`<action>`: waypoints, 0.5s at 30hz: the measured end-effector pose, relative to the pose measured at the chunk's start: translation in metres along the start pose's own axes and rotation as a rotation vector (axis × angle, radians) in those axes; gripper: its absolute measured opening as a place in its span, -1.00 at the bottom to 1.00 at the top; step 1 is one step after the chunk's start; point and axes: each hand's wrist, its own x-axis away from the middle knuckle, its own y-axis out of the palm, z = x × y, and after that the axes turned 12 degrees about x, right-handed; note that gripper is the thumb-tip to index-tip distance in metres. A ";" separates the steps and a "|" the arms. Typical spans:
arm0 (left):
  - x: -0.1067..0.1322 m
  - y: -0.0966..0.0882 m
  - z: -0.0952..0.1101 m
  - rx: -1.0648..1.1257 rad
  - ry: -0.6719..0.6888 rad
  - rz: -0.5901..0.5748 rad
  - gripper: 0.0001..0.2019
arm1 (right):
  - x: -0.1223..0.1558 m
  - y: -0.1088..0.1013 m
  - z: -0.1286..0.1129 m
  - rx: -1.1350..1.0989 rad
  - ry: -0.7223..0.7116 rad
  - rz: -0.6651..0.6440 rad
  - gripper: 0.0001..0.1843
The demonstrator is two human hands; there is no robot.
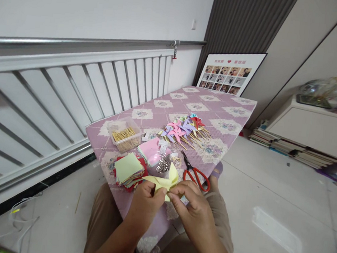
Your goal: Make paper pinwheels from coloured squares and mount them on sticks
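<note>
A yellow paper pinwheel [163, 181], its corners folded up, is held above the near corner of the table. My left hand [149, 200] grips its left side, the thumb pressed against the middle. My right hand [189, 202] pinches at the right of its centre; whether a small pin sits between those fingertips I cannot make out. Just beyond lies a heap of silver pins [162, 165], beside a small round container [175, 159] of pale pieces. Red-handled scissors [195, 173] lie to the right, and a stack of coloured paper squares [129, 168] to the left.
A clear plastic box [125, 134] holds thin wooden sticks. Pink paper sheets [150, 150] lie near it. Several pinwheels on sticks [183, 130] are piled farther back on the flowered tablecloth [213, 119]. A white radiator [101, 80] runs along the left; a framed photo board [227, 74] leans behind.
</note>
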 end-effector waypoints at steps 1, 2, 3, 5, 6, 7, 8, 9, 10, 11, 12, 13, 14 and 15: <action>0.000 0.000 0.000 0.011 0.000 0.005 -0.84 | 0.000 0.000 0.000 0.009 -0.010 -0.002 -0.87; 0.000 0.000 0.000 0.021 0.001 0.009 -0.84 | -0.001 0.000 0.000 0.014 -0.020 -0.005 -0.88; 0.000 0.000 -0.001 0.032 0.001 0.012 -0.84 | -0.001 -0.001 -0.001 0.017 -0.030 -0.003 -0.88; 0.000 0.001 -0.002 0.059 -0.005 0.005 -0.84 | -0.001 -0.001 -0.002 0.016 -0.045 0.003 -0.86; 0.000 0.001 -0.003 0.076 -0.006 -0.002 -0.84 | -0.002 -0.002 -0.003 0.018 -0.046 0.012 -0.86; 0.000 0.001 -0.003 0.097 -0.004 -0.010 -0.84 | -0.002 -0.002 -0.003 0.025 -0.045 0.021 -0.86; 0.000 0.001 -0.004 0.118 -0.001 -0.018 -0.85 | -0.002 -0.002 -0.004 0.034 -0.044 0.030 -0.86; 0.000 0.000 -0.004 0.133 0.003 -0.021 -0.85 | -0.002 -0.003 -0.005 0.045 -0.041 0.034 -0.86; 0.000 0.000 -0.004 0.139 0.005 -0.022 -0.85 | -0.002 -0.003 -0.005 0.053 -0.039 0.034 -0.87; 0.000 0.000 -0.004 0.137 0.005 -0.020 -0.85 | -0.002 -0.003 -0.005 0.059 -0.037 0.033 -0.87; 0.000 -0.001 -0.004 0.131 0.001 -0.019 -0.84 | -0.002 -0.004 -0.005 0.063 -0.038 0.030 -0.87; 0.000 -0.001 -0.004 0.126 -0.004 -0.021 -0.84 | -0.002 -0.004 -0.005 0.068 -0.037 0.025 -0.86; 0.000 -0.001 -0.005 0.127 -0.006 -0.021 -0.84 | -0.001 -0.004 -0.005 0.073 -0.035 0.025 -0.86; 0.001 -0.002 -0.005 0.130 -0.007 -0.021 -0.84 | -0.001 -0.004 -0.005 0.081 -0.032 0.025 -0.86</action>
